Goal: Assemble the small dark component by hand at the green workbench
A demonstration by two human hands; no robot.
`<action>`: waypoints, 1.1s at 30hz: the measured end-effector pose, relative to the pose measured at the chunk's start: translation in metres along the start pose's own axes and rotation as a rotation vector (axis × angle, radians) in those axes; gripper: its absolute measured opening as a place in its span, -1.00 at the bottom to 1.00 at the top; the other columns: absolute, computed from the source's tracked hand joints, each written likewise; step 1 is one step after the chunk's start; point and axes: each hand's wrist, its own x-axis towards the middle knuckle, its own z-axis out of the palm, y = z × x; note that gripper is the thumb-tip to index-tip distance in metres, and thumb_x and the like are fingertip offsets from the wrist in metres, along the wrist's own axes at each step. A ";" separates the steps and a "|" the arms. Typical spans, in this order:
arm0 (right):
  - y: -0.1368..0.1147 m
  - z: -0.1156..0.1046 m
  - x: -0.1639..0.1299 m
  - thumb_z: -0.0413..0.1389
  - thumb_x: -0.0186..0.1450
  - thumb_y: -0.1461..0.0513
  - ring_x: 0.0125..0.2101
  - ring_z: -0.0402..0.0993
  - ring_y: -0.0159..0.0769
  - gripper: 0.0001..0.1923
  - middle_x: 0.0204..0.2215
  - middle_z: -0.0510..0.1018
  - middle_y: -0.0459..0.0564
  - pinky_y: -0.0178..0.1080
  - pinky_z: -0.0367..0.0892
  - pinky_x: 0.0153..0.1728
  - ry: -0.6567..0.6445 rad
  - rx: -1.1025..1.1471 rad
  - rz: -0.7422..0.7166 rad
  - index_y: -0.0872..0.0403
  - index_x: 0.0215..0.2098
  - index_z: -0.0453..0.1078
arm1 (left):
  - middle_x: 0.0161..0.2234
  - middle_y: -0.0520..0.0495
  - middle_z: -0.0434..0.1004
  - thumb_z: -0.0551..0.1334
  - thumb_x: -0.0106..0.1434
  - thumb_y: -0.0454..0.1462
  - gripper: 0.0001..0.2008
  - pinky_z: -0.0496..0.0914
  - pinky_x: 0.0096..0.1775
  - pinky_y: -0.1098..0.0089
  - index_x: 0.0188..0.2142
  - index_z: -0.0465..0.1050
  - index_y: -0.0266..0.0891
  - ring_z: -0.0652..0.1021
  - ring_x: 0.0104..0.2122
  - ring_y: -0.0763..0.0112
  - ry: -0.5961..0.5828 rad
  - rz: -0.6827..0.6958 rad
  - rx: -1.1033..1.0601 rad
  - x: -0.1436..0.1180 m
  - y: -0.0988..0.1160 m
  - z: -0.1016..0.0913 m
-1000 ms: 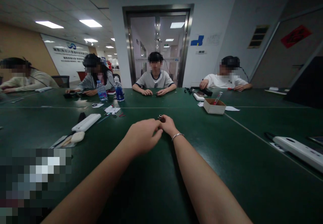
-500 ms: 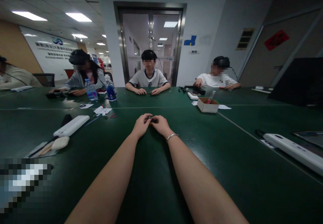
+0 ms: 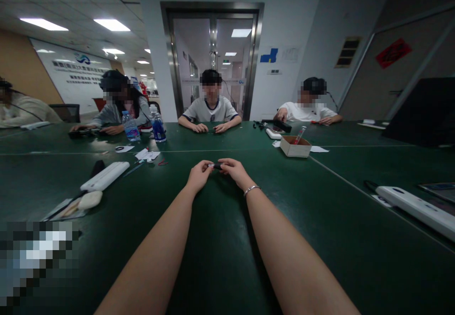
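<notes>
In the head view, a small dark, elongated object (image 3: 215,166) with a pale, shiny part at its left end spans the gap between my hands. My left hand (image 3: 199,175) pinches the pale end between thumb and fingers. With its fingertips closed, my right hand (image 3: 236,171) grips the dark end; a silver bracelet (image 3: 252,190) circles that wrist. Both hands are just above or on the green table (image 3: 220,229); contact is hard to tell. Fingers cover the object's ends, and it is too small to name exactly.
White power strips lie left (image 3: 105,176) and right (image 3: 415,206). Ahead are paper scraps (image 3: 147,155), two bottles (image 3: 131,128), and an open box (image 3: 295,149) holding a tube. Several people sit across the table, one person (image 3: 210,109) directly opposite. A pixelated patch covers the lower left.
My hands have moved slightly apart, the right one shifting right, so more of the dark object shows between them. The whole view has shifted a little.
</notes>
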 end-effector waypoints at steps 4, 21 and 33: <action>0.000 -0.003 -0.002 0.14 0.10 0.39 -0.49 0.46 -0.44 -0.80 -0.45 0.53 -0.06 -0.39 0.32 -0.45 0.005 0.095 0.025 0.13 -0.28 0.47 | -0.39 -0.06 0.52 0.19 0.15 -0.19 -0.76 0.39 -0.27 0.38 -0.21 0.43 -0.25 0.51 -0.37 0.40 -0.011 0.002 -0.027 0.001 -0.001 0.000; 0.005 -0.007 0.001 0.22 0.04 0.40 -0.45 0.47 -0.42 -0.75 -0.38 0.57 -0.01 -0.33 0.36 -0.33 -0.025 0.180 0.036 0.16 -0.27 0.50 | -0.42 -0.07 0.52 0.16 0.18 -0.19 -0.77 0.35 -0.35 0.41 -0.23 0.45 -0.25 0.49 -0.41 0.40 -0.007 -0.020 0.062 0.003 -0.001 -0.001; 0.008 -0.009 0.003 0.22 0.03 0.38 -0.38 0.45 -0.41 -0.73 -0.32 0.57 0.00 -0.31 0.33 -0.28 -0.053 0.140 0.018 0.14 -0.26 0.50 | -0.45 -0.05 0.51 0.13 0.18 -0.11 -0.73 0.30 -0.40 0.42 -0.28 0.44 -0.25 0.46 -0.46 0.42 -0.042 -0.088 0.101 0.001 0.002 -0.003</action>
